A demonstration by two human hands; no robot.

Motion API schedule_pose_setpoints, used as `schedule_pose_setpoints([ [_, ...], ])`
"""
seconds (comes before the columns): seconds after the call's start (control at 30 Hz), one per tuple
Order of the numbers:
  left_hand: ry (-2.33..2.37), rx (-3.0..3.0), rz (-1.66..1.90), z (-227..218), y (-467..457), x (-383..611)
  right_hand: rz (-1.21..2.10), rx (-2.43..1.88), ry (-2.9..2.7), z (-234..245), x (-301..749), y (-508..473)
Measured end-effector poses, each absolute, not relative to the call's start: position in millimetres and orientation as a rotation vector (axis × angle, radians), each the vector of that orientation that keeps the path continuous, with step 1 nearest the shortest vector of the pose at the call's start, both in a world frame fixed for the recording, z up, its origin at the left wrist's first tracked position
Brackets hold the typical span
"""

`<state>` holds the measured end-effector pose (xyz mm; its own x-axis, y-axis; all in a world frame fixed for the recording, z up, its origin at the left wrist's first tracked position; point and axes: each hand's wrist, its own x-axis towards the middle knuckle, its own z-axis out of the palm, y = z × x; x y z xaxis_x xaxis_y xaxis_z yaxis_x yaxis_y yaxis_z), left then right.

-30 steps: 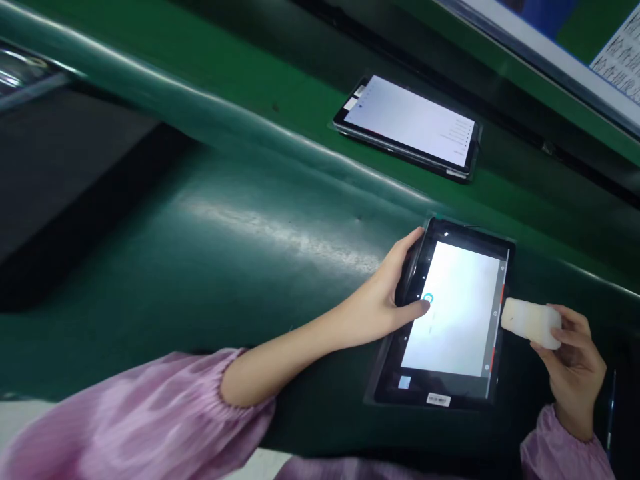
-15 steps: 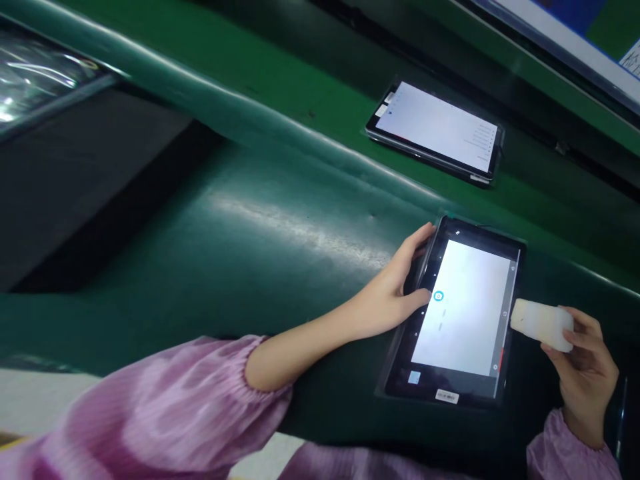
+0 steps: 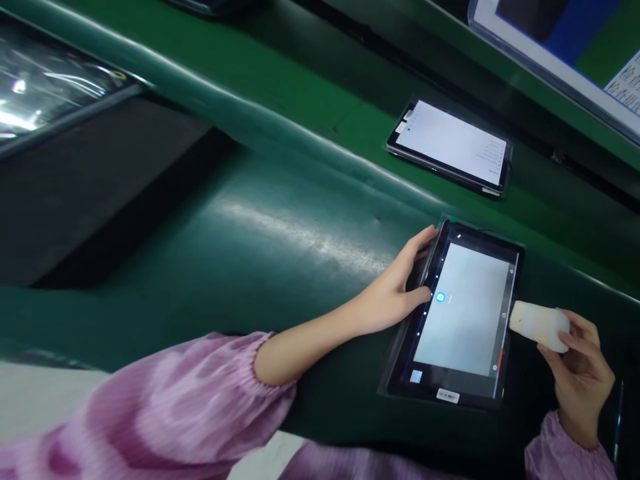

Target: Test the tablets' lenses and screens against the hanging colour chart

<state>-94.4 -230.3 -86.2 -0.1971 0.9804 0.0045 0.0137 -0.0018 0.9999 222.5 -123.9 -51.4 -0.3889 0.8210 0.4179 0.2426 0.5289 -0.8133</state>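
Observation:
A black-framed tablet (image 3: 460, 320) lies at a slant on the dark green surface, a camera-style screen with a blue round icon showing on it. My left hand (image 3: 387, 300) grips its left edge, thumb resting on the bezel and fingers around the side. On the other side, my right hand (image 3: 583, 370) pinches a small white, slightly translucent tapered block (image 3: 540, 326) between thumb and fingers. The block's narrow end is at the tablet's right edge; whether they touch I cannot tell. A barcode label sits on the tablet's lower bezel.
A second lit tablet (image 3: 453, 145) rests on the raised green ledge behind. Beyond it stands a framed sheet (image 3: 560, 60) with printed characters. At the left are a dark grey panel (image 3: 100, 180) and shiny clear plastic (image 3: 35, 93).
The tablet's screen has gone from bright white to a duller grey-blue, and its round icon looks more filled. My camera view has shifted slightly. Both hands keep their hold.

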Motion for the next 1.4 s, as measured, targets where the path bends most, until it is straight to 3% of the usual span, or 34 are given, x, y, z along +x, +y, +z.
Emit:
schedule_pose_setpoints([
  [0.2, 1.365, 1.075, 1.341, -82.6, -230.7, -93.0, 0.688, -1.017, -1.748, -37.1, 233.6, -127.7],
  [0.37, 1.370, 1.061, 1.358, -83.4, -233.1, -87.2, 0.027, -1.540, -2.044, -32.7, 299.9, -93.2],
  [0.5, 1.404, 1.069, 1.390, -88.1, -235.7, -78.9, 0.007, -1.782, -2.134, -52.2, 315.9, -85.1],
  [0.63, 1.414, 1.042, 1.390, -94.5, -237.9, -72.0, 0.241, -1.449, -2.356, -80.7, 262.9, -108.9],
  [0.77, 1.415, 1.042, 1.399, -100.6, -240.3, -66.1, 0.850, -1.296, -2.260, -101.5, 213.4, -127.7],
  [1.07, 1.390, 0.828, 1.404, -83.5, -244.6, -66.5, 1.872, -1.329, -1.032, -94.5, 169.4, -173.3],
  [1.3, 1.263, 0.846, 1.365, -106.6, -246.9, -63.3, 1.687, -1.109, -1.012, -99.8, 195.0, -124.1],
  [1.4, 1.273, 0.856, 1.322, -128.2, -240.3, -60.4, 1.409, -1.088, -0.988, -104.3, 210.1, -92.8],
])
